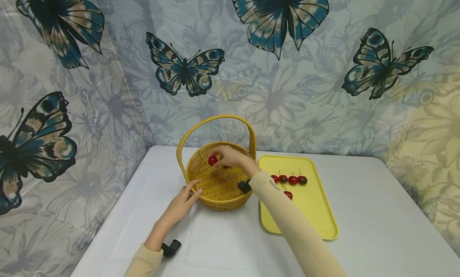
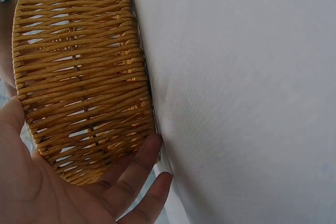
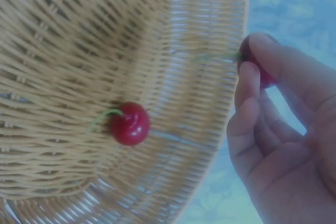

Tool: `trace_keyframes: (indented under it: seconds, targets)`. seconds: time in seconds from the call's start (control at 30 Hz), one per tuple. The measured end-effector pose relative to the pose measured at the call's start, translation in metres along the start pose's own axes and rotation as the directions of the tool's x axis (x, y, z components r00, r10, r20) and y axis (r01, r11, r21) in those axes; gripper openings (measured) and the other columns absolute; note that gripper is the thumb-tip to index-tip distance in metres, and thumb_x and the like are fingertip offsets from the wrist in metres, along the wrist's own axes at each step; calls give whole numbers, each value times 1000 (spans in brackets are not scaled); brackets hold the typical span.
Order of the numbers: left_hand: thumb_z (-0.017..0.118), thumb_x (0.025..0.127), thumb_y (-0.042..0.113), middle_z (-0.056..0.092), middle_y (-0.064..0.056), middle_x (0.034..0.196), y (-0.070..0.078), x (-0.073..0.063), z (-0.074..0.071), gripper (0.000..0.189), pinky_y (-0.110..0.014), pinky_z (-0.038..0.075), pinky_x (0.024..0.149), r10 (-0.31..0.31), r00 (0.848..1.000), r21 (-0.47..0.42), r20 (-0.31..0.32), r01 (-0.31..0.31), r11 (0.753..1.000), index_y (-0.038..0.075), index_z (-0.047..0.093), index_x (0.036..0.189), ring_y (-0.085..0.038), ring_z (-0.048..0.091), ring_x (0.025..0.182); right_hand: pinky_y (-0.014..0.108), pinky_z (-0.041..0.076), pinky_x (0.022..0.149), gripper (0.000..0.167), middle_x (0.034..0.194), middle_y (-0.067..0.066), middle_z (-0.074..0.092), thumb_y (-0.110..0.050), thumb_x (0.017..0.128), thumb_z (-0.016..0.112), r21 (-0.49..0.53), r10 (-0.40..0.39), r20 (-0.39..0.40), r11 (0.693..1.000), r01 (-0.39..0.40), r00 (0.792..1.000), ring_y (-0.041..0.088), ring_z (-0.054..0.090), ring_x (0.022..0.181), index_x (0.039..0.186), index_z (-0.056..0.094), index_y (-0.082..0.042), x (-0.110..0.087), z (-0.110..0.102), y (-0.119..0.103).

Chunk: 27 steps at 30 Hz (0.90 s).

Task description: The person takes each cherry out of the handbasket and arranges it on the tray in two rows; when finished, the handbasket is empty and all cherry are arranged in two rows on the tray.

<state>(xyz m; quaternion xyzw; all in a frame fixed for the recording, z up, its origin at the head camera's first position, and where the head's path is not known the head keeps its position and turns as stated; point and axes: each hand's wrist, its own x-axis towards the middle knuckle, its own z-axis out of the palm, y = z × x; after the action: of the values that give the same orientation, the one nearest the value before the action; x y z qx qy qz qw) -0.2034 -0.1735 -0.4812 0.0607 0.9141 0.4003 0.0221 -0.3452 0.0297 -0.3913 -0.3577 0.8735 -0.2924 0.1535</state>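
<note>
A woven wicker basket (image 1: 219, 205) with an arched handle stands on the table. At its near left side is my left hand (image 1: 179, 205); in the left wrist view the thumb lies at the rim and the fingers (image 2: 136, 177) reach down to the base, holding the wall between them. My right hand (image 1: 231, 157) is over the basket. It pinches a dark red cherry (image 3: 268, 77) by the rim in the right wrist view. Another red cherry (image 3: 130, 124) with a green stem lies inside the basket. One cherry (image 1: 213, 160) shows beside the right fingertips in the head view.
To the right of the basket lies a yellow tray (image 1: 312, 213) with several cherries (image 1: 292, 180) on it, partly hidden by the right forearm. A white cloth (image 1: 223, 245) covers the table. Behind hangs a butterfly-patterned curtain (image 1: 305, 93).
</note>
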Motion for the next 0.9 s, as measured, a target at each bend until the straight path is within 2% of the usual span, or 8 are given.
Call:
trace_keyframes:
  seconds: [0.23, 0.47, 0.63, 0.8, 0.9]
  targets:
    - [38, 92, 60, 51, -10, 117, 1, 0, 1, 49, -45, 47, 75, -1, 1000, -5, -1, 1, 1000, 42, 35, 137, -23, 57, 98, 27, 52, 66, 34, 117, 10, 59, -7, 84, 68, 39, -52, -12, 998, 52, 999, 18, 63, 82, 116, 58, -5, -13, -5, -5]
    - [37, 92, 61, 52, -10, 115, 2, -1, 0, 48, -44, 47, 76, 12, 1000, -2, -9, -12, 1000, 42, 35, 136, -21, 58, 97, 26, 51, 69, 32, 112, 5, 60, -9, 83, 69, 47, -52, -65, 997, 56, 996, 13, 63, 79, 113, 59, -12, -28, -9, -1]
    - [37, 92, 61, 52, -10, 116, 1, -1, 0, 50, -46, 47, 77, 14, 1000, -3, -10, -14, 1000, 41, 35, 137, -23, 58, 100, 26, 51, 71, 33, 110, 4, 60, -9, 83, 69, 64, -60, -93, 996, 66, 994, 11, 63, 76, 114, 58, -10, -38, -11, 3]
    - [37, 92, 61, 50, -11, 121, -1, 0, -1, 51, -47, 47, 80, 5, 1000, -15, -2, -5, 1000, 40, 35, 138, -25, 58, 104, 27, 51, 71, 33, 112, 7, 59, -6, 84, 68, 127, -96, -129, 986, 113, 987, 14, 64, 76, 115, 57, -9, -48, -10, 3]
    - [38, 92, 59, 50, -12, 122, -1, -1, -2, 51, -47, 48, 80, 10, 1000, -18, 0, -10, 1000, 39, 35, 139, -26, 58, 105, 27, 51, 71, 34, 114, 8, 58, -9, 84, 69, 130, -119, -154, 982, 140, 981, 15, 63, 75, 115, 57, -10, -53, -9, 4]
